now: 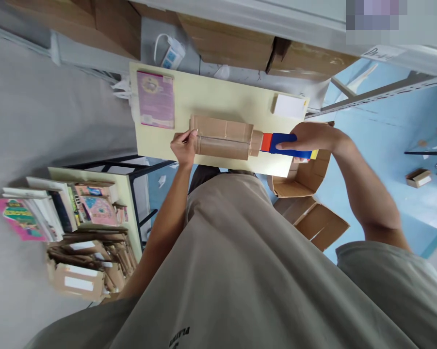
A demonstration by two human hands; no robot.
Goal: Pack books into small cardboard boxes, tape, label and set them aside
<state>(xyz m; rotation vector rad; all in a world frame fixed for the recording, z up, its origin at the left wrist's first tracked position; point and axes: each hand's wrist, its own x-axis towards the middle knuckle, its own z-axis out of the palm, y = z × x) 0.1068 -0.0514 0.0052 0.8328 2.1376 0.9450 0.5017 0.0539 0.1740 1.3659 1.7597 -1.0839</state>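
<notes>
A brown cardboard box (223, 138) lies on the pale yellow tabletop (225, 92), with a lengthwise seam across its upper face. Its left end is pinched between the fingers of my left hand (185, 146). At the right end, a flap (255, 143) sticks out toward a blue box-shaped thing (285, 144) with a red band and a yellow end. My right hand (307, 138) grips this blue thing from above, thumb lying along its face. Whether its red end touches the flap or goes inside, I cannot tell. The fingers below it are mostly hidden.
A purple book (155, 99) lies at the tabletop's left, and a white box (290, 105) at its back right. Behind stands a power strip (173, 54). Open cartons (301, 179) sit below right. Books (94, 208) and folded cardboard (90, 266) fill a side table at left.
</notes>
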